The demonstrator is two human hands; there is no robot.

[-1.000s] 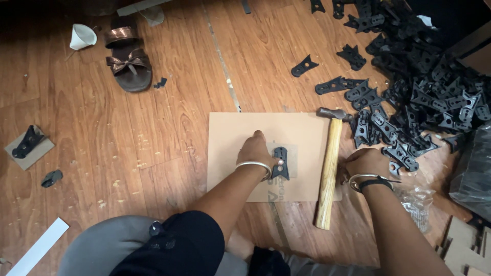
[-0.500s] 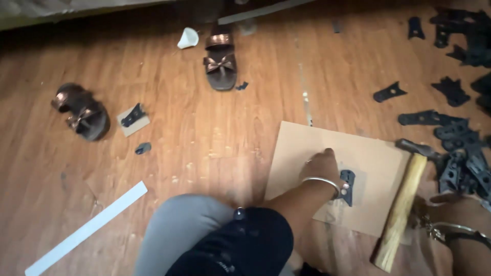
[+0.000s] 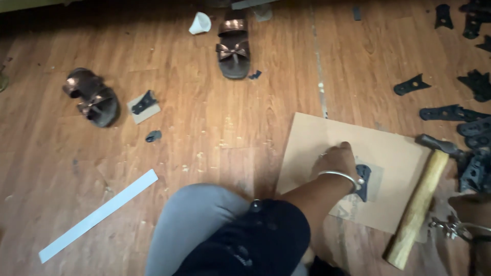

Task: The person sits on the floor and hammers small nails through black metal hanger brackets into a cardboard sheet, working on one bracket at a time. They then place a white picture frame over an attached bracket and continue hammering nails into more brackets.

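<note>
My left hand lies flat, fingers spread and loose, on the cardboard sheet that sits on the wooden floor; it grips nothing, only presses down just beside a small black metal bracket, which lies on a clear scrap of plastic on that same sheet. A silver bangle circles the wrist. My right hand is almost wholly out of view at the right edge, so I cannot tell whether it is clenched or loose. A hammer with a pale wooden handle lies slanted across the right edge of the cardboard, its dark head toward a scatter of black brackets on the floor. My knee in grey cloth rises at the bottom. Farther off on the floor lie two brown sandals, well apart, a white paper cone, a white strip, and a small cardboard square with another black piece on it.
</note>
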